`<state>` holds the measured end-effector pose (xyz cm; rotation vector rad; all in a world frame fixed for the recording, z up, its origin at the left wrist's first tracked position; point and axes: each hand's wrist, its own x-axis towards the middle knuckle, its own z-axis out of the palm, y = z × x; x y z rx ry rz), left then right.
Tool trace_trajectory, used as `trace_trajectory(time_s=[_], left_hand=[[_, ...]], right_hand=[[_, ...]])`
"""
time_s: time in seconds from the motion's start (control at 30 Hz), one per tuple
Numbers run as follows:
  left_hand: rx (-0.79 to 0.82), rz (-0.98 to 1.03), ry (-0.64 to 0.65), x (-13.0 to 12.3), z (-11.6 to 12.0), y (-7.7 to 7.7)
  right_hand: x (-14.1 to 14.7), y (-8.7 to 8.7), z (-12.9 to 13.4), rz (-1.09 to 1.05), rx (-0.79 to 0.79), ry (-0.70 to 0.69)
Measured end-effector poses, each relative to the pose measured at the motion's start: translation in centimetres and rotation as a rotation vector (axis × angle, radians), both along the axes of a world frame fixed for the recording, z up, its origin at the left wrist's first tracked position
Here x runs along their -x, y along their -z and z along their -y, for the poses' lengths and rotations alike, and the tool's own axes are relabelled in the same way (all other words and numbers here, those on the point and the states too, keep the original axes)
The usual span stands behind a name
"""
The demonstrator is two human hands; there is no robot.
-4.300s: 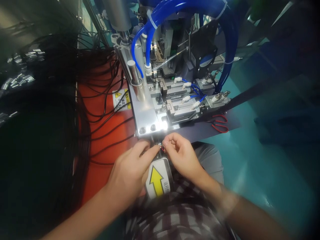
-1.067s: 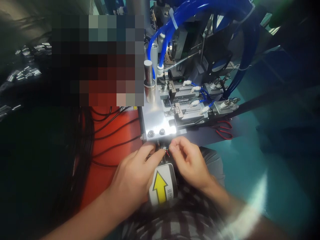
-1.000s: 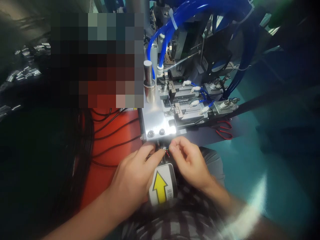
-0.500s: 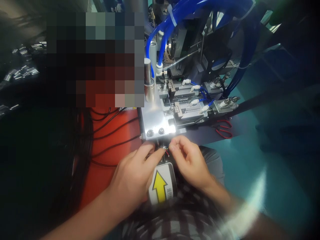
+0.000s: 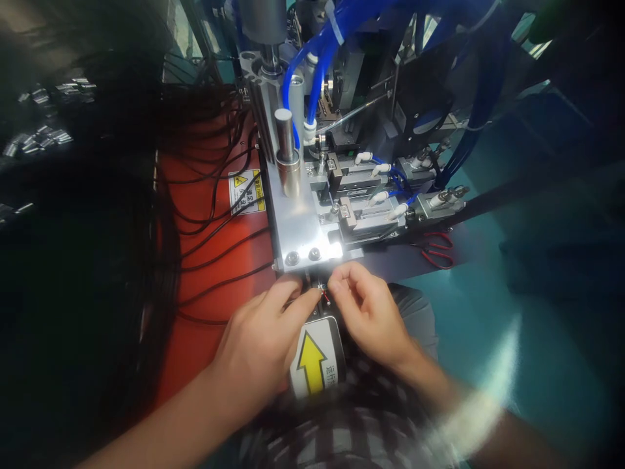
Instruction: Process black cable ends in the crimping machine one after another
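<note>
Black cables (image 5: 219,283), metal plate (image 5: 299,225), red wire (image 5: 326,298) beside left hand (image 5: 261,329)

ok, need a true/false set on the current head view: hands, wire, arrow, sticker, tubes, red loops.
1. A red wire shows between the left hand and the right hand. True.
2. The label's arrow is red. False: the arrow is yellow.
3. A warning sticker is on the red surface. True.
4. The thick tubes are green. False: the tubes are blue.
5. The right hand holds the red loops. False: the red loops are apart from both hands.
</note>
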<state>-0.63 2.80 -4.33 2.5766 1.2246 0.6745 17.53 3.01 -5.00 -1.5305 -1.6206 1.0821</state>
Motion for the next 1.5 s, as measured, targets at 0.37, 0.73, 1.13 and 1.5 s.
trace_trajectory(time_s=[0.37, 0.73, 1.13, 1.5], left_hand=[[-0.013, 0.007, -0.002, -0.09, -0.03, -0.13], [0.007, 0.004, -0.001, -0.05, -0.08, -0.05], [0.008, -0.001, 0.0, 0.03, 0.01, -0.08], [0.001, -0.004, -0.009, 0.08, 0.06, 0.11]], right_hand=[[0.08, 0.05, -0.05, 0.113, -0.015, 0.002], [0.12, -0.42, 0.18, 0.177, -0.055, -0.009], [0.26, -0.42, 0.0, 0.097, -0.01, -0.028], [0.0, -0.06, 0.05, 0.115, 0.017, -0.012]])
